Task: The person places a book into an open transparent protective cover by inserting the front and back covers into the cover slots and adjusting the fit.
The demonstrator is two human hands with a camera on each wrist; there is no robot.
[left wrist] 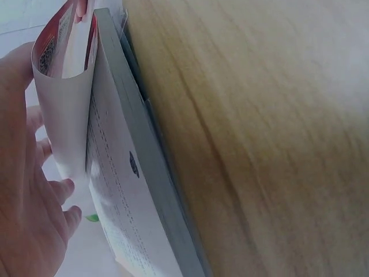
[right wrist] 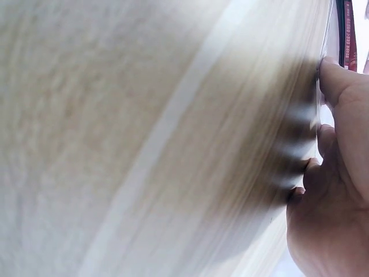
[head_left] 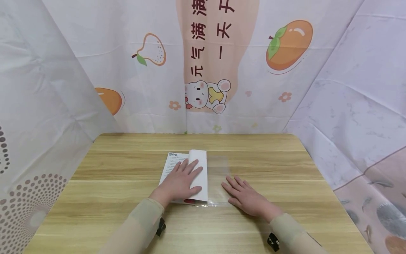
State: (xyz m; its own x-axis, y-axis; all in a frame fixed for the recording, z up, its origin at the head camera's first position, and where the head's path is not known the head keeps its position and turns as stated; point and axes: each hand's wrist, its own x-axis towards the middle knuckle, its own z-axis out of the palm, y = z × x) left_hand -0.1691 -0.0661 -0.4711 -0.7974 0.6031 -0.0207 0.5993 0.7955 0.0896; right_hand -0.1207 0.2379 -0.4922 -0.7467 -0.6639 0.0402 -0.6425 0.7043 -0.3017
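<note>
A book (head_left: pixel 169 165) with a printed page or cover facing up lies on the table. Its white flap (head_left: pixel 199 158) is folded over on the right, and in the left wrist view the curled flap (left wrist: pixel 63 115) shows a red inner side. My left hand (head_left: pixel 180 183) rests on the flap with fingers spread. From under the book a clear plastic sheet (head_left: pixel 217 192) extends to the right. My right hand (head_left: pixel 245 197) lies flat at the sheet's right edge, fingers extended, touching the surface. In the right wrist view, the book's dark red edge (right wrist: pixel 349 29) stands beyond the thumb.
The wooden table (head_left: pixel 127 169) has a straight far edge. Behind it hangs a white cloth (head_left: pixel 247 98) with fruit and cartoon prints, and more cloth (head_left: pixel 355 91) closes off the right side. Black wrist devices (head_left: pixel 161 227) sit at both wrists.
</note>
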